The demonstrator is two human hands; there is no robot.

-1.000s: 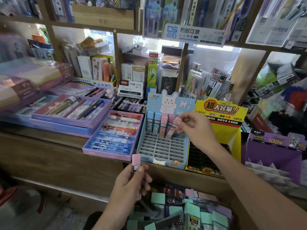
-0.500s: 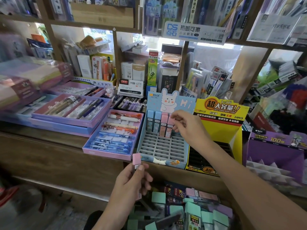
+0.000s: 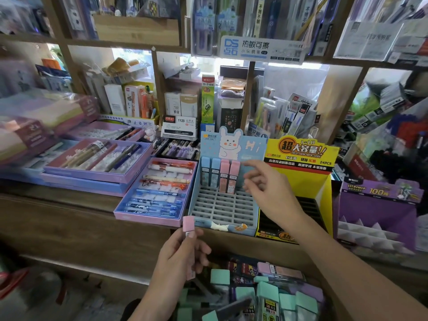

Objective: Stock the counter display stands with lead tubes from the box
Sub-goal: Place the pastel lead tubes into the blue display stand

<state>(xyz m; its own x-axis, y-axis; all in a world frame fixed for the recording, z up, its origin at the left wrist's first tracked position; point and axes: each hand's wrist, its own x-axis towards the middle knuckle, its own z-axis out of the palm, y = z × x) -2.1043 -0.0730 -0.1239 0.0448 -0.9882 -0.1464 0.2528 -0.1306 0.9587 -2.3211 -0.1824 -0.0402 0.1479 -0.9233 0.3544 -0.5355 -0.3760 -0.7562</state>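
Lead tubes in the blue stand point(image 3: 222, 209): two blue, two pink point(image 3: 229, 176); left hand point(image 3: 178, 258) clamps one pink tube point(image 3: 188, 224), right hand point(image 3: 268, 188) spread empty.

The left hand point(image 3: 178, 258) hides most of its pink tube point(image 3: 189, 230).

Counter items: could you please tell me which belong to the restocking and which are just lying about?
Job: blue stand, pink tube in left hand, right hand, yellow stand, box.
Lying about: pen trays, purple stand.

wooden counter point(image 3: 69, 218) | on it: blue display stand point(image 3: 222, 205); yellow stand point(image 3: 324, 188); pen trays point(image 3: 157, 193)
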